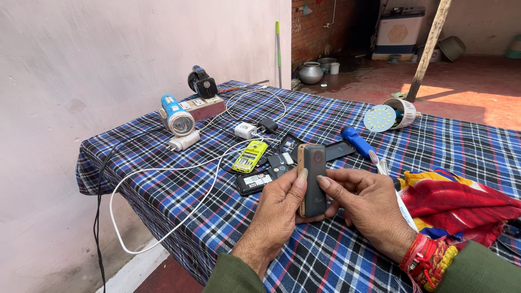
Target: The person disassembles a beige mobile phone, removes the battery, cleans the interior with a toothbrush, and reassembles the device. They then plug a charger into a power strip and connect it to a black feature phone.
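Far left of table: a blue and silver torch (pixel 176 114) lies on a power strip (pixel 198 108), with a black tool (pixel 202 82) behind it and a white plug adapter (pixel 183 142) in front.
Cables: a white cable (pixel 163 217) loops off the table edge and back up towards the centre; a black cable (pixel 99 217) hangs down the side.
Centre clutter: a yellow-green phone body (pixel 249 156), open side up, lies among loose phone parts (pixel 279 163), just beyond the hands.
Left hand (pixel 277 209): wrapped around the lower left edge of the phone, thumb pressed on its side.
Small dark keypad phone (pixel 312 179): back facing me, held upright between both hands, above the checked tablecloth (pixel 336 255); long axis runs near vertical, top end tipped away from the person.
Right hand (pixel 364 203): closed on the phone's right edge, thumb tip near the upper half, fingers behind.
Nearer hand: both touch it; the left carries more of the lower end.
Right of the hands: a blue torch (pixel 355 141) lies past the phone, and a red and yellow cloth (pixel 461 206) is bunched beside the right wrist.
Far right: an opened LED bulb (pixel 392 115) lies on its side near the table's far edge.
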